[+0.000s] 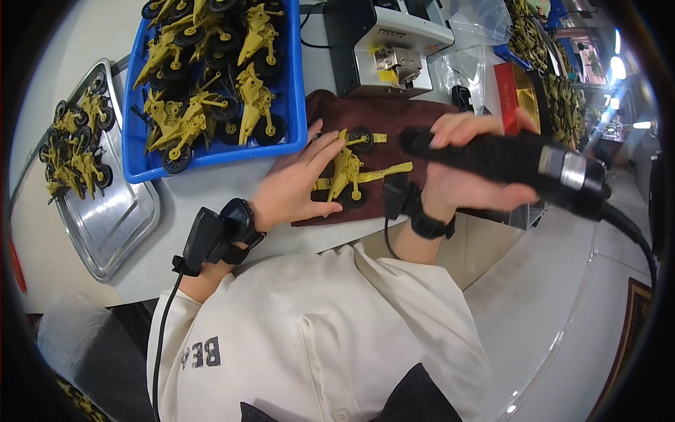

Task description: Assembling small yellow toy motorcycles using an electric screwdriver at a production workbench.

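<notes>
A yellow toy motorcycle [344, 172] with black wheels lies on a maroon cloth [316, 219]. My left hand [299, 176] steadies it from the left, the fingers along its upper part and the thumb near the lower wheel. Yellow strips [387, 171] lie on the cloth around the toy. To its right, my right hand [471, 165] is wrapped round a black corded electric screwdriver [492, 158]. The tool is held nearly level above the cloth's right side, apart from the toy, its cord trailing to the right. Its tip is hard to make out.
A blue tray [214, 163] piled with similar toys stands at the left, beside a metal tray [133, 225] holding several more. Behind the cloth sits a black and white machine [387, 53]. A red and gold box [517, 95] and clear plastic bags [460, 67] lie at the right.
</notes>
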Tool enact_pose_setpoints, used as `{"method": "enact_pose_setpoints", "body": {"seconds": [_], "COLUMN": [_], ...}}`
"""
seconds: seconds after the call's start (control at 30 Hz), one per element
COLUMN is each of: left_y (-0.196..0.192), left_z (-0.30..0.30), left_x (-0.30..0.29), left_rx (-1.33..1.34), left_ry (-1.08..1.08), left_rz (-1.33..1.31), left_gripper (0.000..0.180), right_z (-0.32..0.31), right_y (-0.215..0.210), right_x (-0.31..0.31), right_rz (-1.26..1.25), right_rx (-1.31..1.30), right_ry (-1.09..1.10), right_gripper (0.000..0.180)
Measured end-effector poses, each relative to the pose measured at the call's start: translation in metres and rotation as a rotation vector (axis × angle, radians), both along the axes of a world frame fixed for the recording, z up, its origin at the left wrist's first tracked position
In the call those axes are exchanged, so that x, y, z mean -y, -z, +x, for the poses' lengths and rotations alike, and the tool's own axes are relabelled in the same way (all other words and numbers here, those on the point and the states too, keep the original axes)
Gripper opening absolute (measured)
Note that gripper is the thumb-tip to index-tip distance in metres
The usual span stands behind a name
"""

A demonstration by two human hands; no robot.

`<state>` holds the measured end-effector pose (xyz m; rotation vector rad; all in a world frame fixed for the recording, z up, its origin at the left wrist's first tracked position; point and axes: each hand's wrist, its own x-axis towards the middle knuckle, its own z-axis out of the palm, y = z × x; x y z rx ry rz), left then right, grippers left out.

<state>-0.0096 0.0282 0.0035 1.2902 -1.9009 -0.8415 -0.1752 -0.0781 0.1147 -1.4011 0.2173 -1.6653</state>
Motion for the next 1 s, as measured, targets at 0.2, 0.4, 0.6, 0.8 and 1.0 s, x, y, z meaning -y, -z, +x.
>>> {"method": "enact_pose_setpoints", "body": {"seconds": [0.2, 0.4, 0.6, 0.8, 1.0], "left_y": [-0.006, -0.003, -0.001, -0.001, -0.006], "left_z": [0.0, 0.001, 0.003, 0.002, -0.001], "left_x": [-0.003, -0.003, -0.001, 0.0, -0.002], "left_rx": [-0.004, 0.0, -0.01, -0.015, -0.002], "left_ry": [-0.009, -0.001, -0.012, -0.014, -0.01], "left_rz": [-0.007, 0.008, 0.008, -0.01, -0.011], "left_gripper": [0.091, 0.092, 0.09, 0.09, 0.089], "right_z": [0.023, 0.033, 0.01, 0.013, 0.021], "right_y": [-0.029, -0.009, 0.017, -0.002, -0.016], "right_x": [0.062, 0.073, 0.008, 0.015, 0.072], "right_rz": [0.008, -0.025, 0.206, 0.056, -0.019], "right_rx": [-0.125, -0.321, -0.265, -0.131, -0.153], "right_ry": [0.484, 0.405, 0.144, 0.336, 0.439], "right_gripper": [0.083, 0.067, 0.082, 0.088, 0.075]}}
